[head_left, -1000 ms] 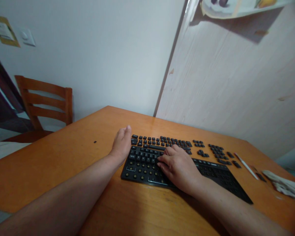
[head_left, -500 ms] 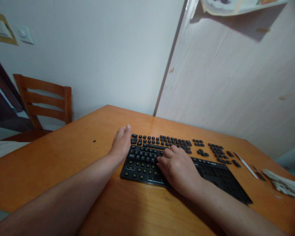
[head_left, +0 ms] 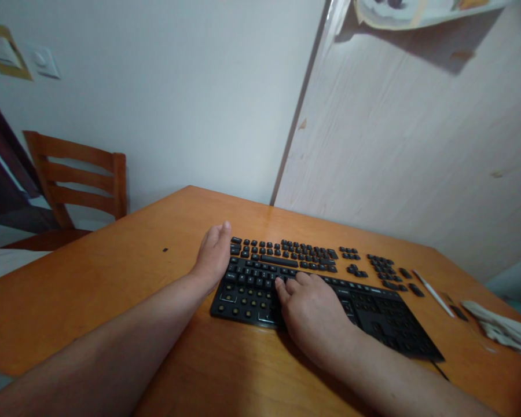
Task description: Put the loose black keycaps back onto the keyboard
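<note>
A black keyboard [head_left: 243, 303] lies on the wooden table, its upper rows fitted with keycaps at the left and its lower rows showing bare key posts. My left hand [head_left: 212, 250] is against the keyboard's left edge, thumb uppermost; its other fingers are hidden. Over the middle of the keyboard, my right hand [head_left: 312, 307] has its fingers curled together and their tips down at the end of the filled row. Whatever is under those fingertips is too small or covered to make out. Behind the keyboard, loose black keycaps [head_left: 312, 255] stand in rows, with a long space bar [head_left: 278, 260] among them.
One small black piece [head_left: 165, 250] lies alone on the table [head_left: 125, 272] at the left. At the right are a white pen-like stick [head_left: 434, 293], a dark flat piece [head_left: 459, 313] and a crumpled pale cloth [head_left: 499, 327]. A chair [head_left: 82, 179] stands beyond the left edge.
My right hand has moved slightly down and drawn its fingers closer together, uncovering more of the keyboard's right part. My left hand has stayed at the left edge.
</note>
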Available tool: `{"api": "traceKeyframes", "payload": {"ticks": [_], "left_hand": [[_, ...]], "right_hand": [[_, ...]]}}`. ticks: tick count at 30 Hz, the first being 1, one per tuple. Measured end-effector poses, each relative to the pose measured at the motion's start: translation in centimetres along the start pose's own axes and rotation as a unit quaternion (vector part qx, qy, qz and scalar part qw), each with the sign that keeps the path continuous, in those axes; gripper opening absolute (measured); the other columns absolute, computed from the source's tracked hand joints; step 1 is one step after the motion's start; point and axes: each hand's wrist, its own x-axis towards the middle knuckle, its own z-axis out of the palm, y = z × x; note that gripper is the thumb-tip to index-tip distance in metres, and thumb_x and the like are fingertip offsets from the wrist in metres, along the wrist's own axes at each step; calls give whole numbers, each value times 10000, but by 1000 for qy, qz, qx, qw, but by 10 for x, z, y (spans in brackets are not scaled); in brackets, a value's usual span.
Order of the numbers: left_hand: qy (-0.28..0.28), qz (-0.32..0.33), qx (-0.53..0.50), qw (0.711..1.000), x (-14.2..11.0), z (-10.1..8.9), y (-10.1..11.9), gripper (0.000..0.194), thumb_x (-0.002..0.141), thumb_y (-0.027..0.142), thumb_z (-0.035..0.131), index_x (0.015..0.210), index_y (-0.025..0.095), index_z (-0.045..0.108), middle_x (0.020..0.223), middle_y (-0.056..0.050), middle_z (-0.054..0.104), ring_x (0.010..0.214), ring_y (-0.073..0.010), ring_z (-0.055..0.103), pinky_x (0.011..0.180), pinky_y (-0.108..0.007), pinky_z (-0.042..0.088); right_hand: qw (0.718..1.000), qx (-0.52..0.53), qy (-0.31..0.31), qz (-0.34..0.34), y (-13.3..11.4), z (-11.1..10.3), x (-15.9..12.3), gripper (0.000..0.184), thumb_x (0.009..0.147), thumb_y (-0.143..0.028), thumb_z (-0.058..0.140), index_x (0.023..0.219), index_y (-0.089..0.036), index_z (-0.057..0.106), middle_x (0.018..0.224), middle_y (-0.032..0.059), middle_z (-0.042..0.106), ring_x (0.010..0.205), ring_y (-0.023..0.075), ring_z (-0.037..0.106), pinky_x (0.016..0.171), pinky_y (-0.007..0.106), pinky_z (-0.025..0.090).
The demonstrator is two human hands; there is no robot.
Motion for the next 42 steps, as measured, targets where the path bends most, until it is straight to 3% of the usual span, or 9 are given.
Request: {"api": "traceKeyframes", "payload": {"ticks": [9,21,42], "left_hand": [[-4,-4,8,1000,1,1,-2,613,915,726,316,1022,205,620,1143,-122,665,1105,-252,600,1000,-412,437],[0,-17,8,1000,-2,0,5,623,922,712,318,1070,187,620,1196,-146,665,1131,-264,602,1013,-424,426],[-9,-12,7,1000,-1,-1,5,621,924,713,307,1025,189,623,1162,-148,671,1116,-268,606,1001,-426,437]], "right_hand": [[999,-1,-50,-1,-9,-7,0,476,859,-151,573,1317,-35,628,961,164,729,797,271,612,641,405,469],[996,73,37,45,12,-14,-11,272,893,-156,527,1064,-183,736,783,58,695,751,216,578,677,354,366],[991,124,34,30,13,-12,-11,234,873,-158,526,973,-214,730,782,40,684,750,208,562,679,338,358]]}}
